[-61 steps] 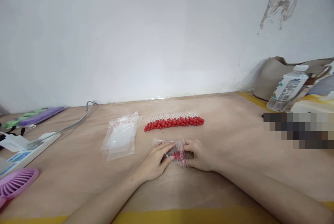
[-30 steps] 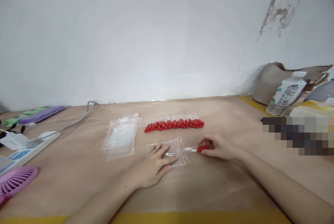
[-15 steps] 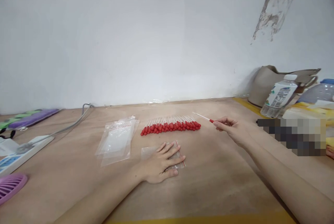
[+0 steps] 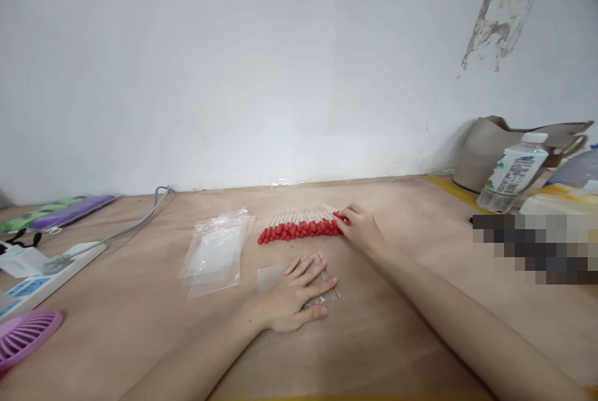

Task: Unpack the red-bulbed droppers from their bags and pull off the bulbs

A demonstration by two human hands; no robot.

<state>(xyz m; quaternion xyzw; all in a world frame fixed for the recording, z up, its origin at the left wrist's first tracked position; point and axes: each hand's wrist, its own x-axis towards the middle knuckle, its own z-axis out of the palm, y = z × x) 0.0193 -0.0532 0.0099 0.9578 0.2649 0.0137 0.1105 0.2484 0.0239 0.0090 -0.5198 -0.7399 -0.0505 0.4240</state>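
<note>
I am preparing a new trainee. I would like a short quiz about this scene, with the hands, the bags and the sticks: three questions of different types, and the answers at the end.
1. Multiple choice: what does the left hand rest on?
A) the drink bottle
B) a clear bag
C) the power strip

2. True or false: the right hand is at the right end of the row of red-tipped sticks, as seen in the picture.

3. Fill in the missing word: as seen in the picture, the overlapping bags lie to the ____ of the row of red-tipped sticks.

Key: 1. B; 2. True; 3. left
</note>
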